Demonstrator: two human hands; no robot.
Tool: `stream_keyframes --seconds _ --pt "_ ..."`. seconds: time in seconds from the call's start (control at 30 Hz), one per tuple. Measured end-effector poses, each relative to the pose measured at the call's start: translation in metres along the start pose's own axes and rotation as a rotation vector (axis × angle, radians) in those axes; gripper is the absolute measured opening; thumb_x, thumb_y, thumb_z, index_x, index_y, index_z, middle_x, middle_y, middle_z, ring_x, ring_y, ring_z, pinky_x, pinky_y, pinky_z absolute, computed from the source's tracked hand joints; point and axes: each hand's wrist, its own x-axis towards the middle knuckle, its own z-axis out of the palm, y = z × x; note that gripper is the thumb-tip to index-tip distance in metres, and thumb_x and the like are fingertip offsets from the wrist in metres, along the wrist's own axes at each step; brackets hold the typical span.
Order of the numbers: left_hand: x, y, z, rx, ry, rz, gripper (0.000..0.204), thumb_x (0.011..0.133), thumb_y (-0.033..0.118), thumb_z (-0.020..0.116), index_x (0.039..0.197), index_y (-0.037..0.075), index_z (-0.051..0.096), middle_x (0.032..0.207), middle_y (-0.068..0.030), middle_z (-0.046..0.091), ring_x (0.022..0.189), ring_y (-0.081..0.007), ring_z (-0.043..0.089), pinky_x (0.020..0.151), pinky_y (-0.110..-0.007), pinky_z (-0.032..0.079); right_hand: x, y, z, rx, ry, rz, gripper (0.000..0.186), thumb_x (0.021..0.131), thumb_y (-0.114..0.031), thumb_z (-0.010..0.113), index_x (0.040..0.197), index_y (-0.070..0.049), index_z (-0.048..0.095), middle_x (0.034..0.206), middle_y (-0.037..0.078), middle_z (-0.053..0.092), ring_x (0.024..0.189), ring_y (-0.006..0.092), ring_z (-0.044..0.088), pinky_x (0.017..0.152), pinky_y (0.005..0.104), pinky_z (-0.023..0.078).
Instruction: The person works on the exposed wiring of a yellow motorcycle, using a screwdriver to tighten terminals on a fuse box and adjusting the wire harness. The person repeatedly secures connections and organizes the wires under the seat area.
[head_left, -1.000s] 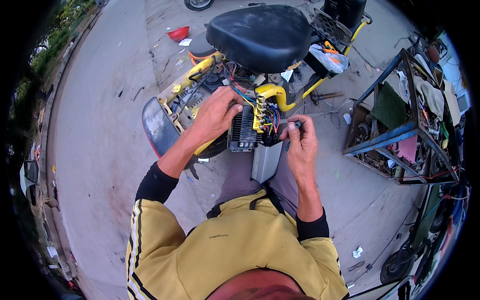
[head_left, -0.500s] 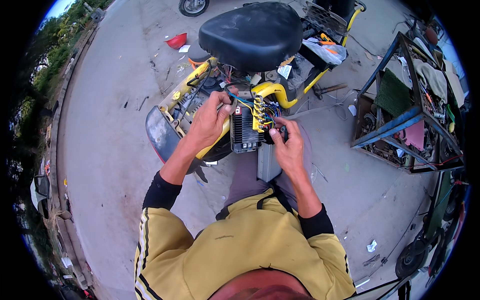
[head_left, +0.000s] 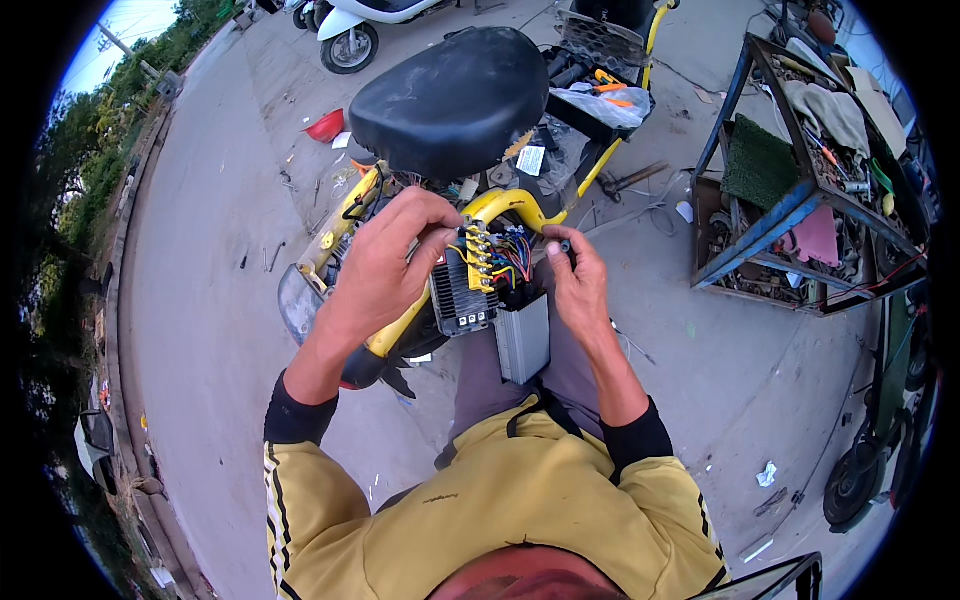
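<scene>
A finned black controller box lies in front of my knees. Along its right side runs a yellow terminal block with a row of metal screws. My left hand reaches over the upper left of the controller, thumb and forefinger pinched at the block's top end; whatever is between them is hidden. Coloured wires bunch just right of the block, beside a silver metal case between my legs. Closed round a small dark object, my right hand is apart from the wires, at their right.
A yellow-framed vehicle with a raised black seat stands directly ahead, a yellow tube curving close above the wires. Farther right are a hammer on the ground and a blue metal rack full of parts. A red bowl lies at far left.
My left hand has come from the controller's upper left edge to the top of the terminal block. My right hand has drawn away from the wires. The whole view has shifted slightly.
</scene>
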Motion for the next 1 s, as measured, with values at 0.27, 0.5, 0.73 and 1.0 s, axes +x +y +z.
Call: stream_keyframes --seconds 0.27,0.5,0.73,1.0 --pt "0.098 0.003 0.087 0.500 -0.490 0.314 0.020 0.091 0.001 0.073 0.110 0.004 0.068 0.110 -0.0111 0.068 0.107 -0.0312 0.073 0.085 -0.043 0.061 -0.005 0.117 -0.089 -0.136 0.191 0.341 0.034 0.109 -0.008 0.055 0.140 -0.004 0.069 0.107 0.017 0.079 0.090 0.0297 0.075 0.086 0.0416 0.058" --pt "0.170 -0.076 0.210 0.766 -0.754 0.283 0.017 0.086 0.002 0.072 0.101 0.003 0.078 0.103 -0.0191 0.078 0.103 -0.0389 0.079 0.087 -0.047 0.064 -0.136 0.351 -0.165 -0.484 0.289 0.545 0.037 0.101 -0.004 0.056 0.135 0.000 0.071 0.100 0.020 0.078 0.081 0.0292 0.075 0.077 0.0432 0.059" --pt "0.208 -0.171 0.294 0.867 -0.841 0.000 0.023 0.094 0.005 0.069 0.113 0.003 0.081 0.117 -0.0242 0.080 0.114 -0.0411 0.078 0.095 -0.051 0.064 -0.321 0.393 -0.157 -0.604 0.312 0.744 0.036 0.095 -0.005 0.060 0.128 0.003 0.071 0.102 0.027 0.080 0.089 0.0413 0.080 0.079 0.0490 0.063" --pt "0.225 -0.163 0.295 1.065 -0.480 0.077 0.010 0.101 0.009 0.068 0.108 0.002 0.070 0.121 -0.0243 0.075 0.111 -0.0358 0.079 0.088 -0.040 0.067 -0.362 0.406 -0.145 -0.310 0.309 1.131 0.035 0.093 -0.005 0.062 0.125 0.001 0.074 0.108 0.026 0.081 0.105 0.0456 0.078 0.093 0.0527 0.061"
